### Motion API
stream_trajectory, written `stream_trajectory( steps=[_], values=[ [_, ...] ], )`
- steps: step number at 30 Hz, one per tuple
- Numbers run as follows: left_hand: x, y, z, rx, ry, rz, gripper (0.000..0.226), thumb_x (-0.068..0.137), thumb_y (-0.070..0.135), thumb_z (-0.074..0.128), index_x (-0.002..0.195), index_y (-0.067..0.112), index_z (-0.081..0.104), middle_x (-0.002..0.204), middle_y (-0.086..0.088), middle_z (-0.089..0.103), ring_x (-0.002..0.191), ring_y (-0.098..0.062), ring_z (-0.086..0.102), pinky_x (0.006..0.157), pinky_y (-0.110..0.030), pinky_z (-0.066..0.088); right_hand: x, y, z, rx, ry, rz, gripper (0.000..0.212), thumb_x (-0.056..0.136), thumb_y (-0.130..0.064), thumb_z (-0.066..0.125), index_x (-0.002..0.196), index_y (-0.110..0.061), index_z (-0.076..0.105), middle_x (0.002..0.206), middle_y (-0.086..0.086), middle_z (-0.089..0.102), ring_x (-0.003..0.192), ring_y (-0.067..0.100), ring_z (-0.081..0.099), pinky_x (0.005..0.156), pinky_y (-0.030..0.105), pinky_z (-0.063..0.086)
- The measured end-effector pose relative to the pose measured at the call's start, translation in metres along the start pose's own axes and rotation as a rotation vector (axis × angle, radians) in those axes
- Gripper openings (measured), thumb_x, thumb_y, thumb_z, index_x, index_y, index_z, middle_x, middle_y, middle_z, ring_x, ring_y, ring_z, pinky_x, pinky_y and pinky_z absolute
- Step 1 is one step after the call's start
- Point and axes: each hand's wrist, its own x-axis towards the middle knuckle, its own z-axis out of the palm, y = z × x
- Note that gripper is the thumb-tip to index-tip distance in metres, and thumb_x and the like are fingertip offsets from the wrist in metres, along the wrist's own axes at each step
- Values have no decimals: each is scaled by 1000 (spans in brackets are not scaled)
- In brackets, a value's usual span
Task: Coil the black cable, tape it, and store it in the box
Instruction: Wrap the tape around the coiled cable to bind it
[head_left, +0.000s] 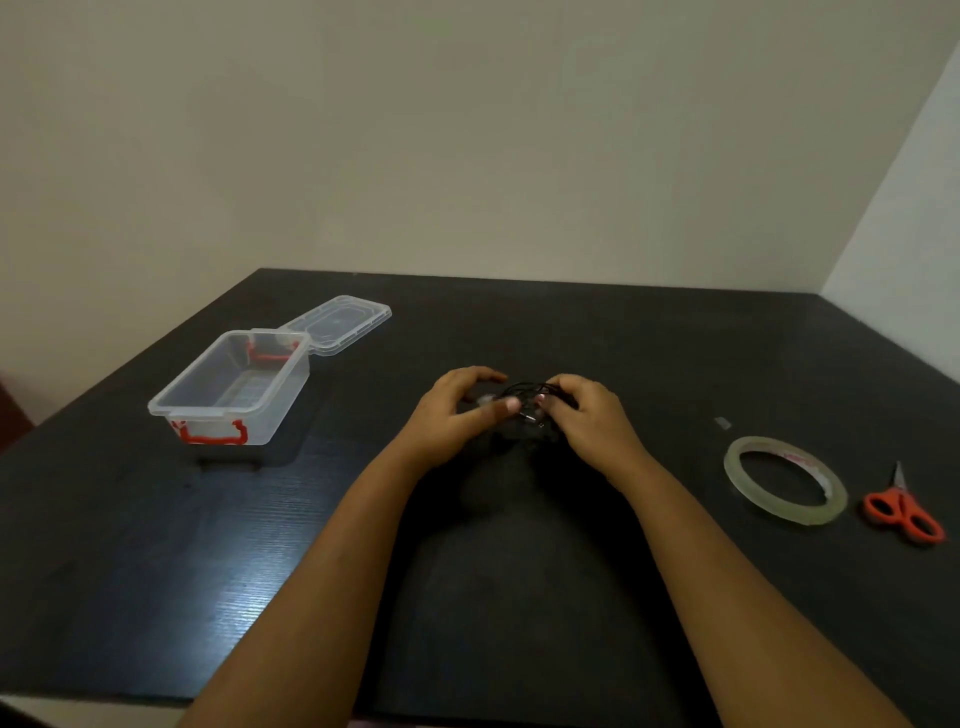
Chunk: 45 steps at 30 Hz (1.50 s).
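Nearest, both forearms reach in from the near edge of the dark surface (156, 545). At its middle, the left hand (457, 415) and right hand (587, 415) meet, each grip pinched on the black cable (524, 391), which is bunched into small loose loops between the fingertips, a metal plug end poking out below. Against the dark top it is hard to trace. If either pinch slackens, I judge the loops would spring apart. The tape roll (784, 480) and red scissors (904, 512) lie toward the right edge, well apart from the hands; reaching for them frees one hand. Farther, near the left edge, the clear box (234, 389) stands open, lid (337, 322) behind.
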Motion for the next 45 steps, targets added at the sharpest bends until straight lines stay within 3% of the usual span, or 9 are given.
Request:
stream_trajectory(
  steps=[9, 15, 18, 21, 25, 30, 35, 40, 45],
  values=[
    [-1, 5, 12, -71, 40, -87, 41, 86, 44, 60, 122, 25, 56, 112, 9, 55, 99, -3, 53, 74, -12, 40, 11, 9, 7, -76, 140, 49, 18, 94, -8, 50, 101, -15, 65, 94, -1, 62, 77, 7, 58, 58, 9, 42],
    [10, 0, 25, 281, 65, -141, 61, 77, 75, 37, 122, 36, 50, 116, 10, 63, 114, -15, 53, 96, -37, 32, 22, 13, 17, -308, 98, 47, 14, 90, -21, 61, 103, -20, 66, 107, 1, 62, 94, 16, 61, 80, 32, 53],
    [12, -1, 24, 174, 58, -154, 60, 75, 73, 47, 122, 37, 48, 108, 12, 65, 112, -17, 57, 102, -43, 37, 23, 11, 16, -374, 9, 59, 20, 89, -29, 62, 107, -21, 66, 110, 1, 63, 96, 17, 61, 81, 34, 53],
    [11, -2, 22, 101, 49, -155, 49, 78, 49, 63, 123, 36, 47, 98, 12, 65, 101, -15, 62, 94, -42, 48, 23, 6, 16, -428, -61, 71, 25, 86, -34, 66, 109, -23, 66, 110, -2, 62, 97, 17, 62, 81, 35, 53],
    [10, -1, 17, 41, 79, -123, 49, 81, 11, 67, 124, 27, 48, 110, 1, 68, 90, -2, 61, 73, -12, 47, 25, -4, 15, -420, -127, 102, 19, 85, -31, 67, 103, -26, 67, 101, -4, 67, 87, 12, 63, 71, 31, 53],
    [11, -5, 15, -40, 88, -104, 54, 77, -5, 64, 122, 22, 51, 117, -3, 64, 98, -5, 62, 72, -10, 52, 16, -14, 18, -475, -107, 112, 18, 84, -39, 66, 100, -29, 66, 90, -8, 65, 76, 11, 58, 54, 25, 41],
    [11, -6, 17, 15, 123, -55, 52, 75, -4, 65, 119, 21, 53, 116, -1, 63, 89, -4, 63, 68, -9, 50, 13, -19, 26, -594, -74, 82, 16, 92, -22, 56, 106, -20, 63, 104, 0, 63, 89, 17, 58, 64, 29, 45],
    [10, -8, 24, 221, 121, -37, 46, 79, 19, 69, 121, 22, 50, 113, -3, 65, 103, -13, 61, 90, -29, 50, 3, -22, 33, -849, -121, -4, 27, 92, -17, 55, 118, -8, 50, 124, 12, 50, 118, 29, 45, 85, 38, 45],
    [8, -4, 23, 301, 122, -90, 38, 81, 23, 67, 113, 24, 46, 89, 4, 64, 81, -12, 62, 77, -32, 53, 2, -20, 31, -801, -122, 13, 30, 92, -14, 54, 120, -9, 45, 125, 11, 50, 117, 30, 46, 86, 39, 44]
  ],
)
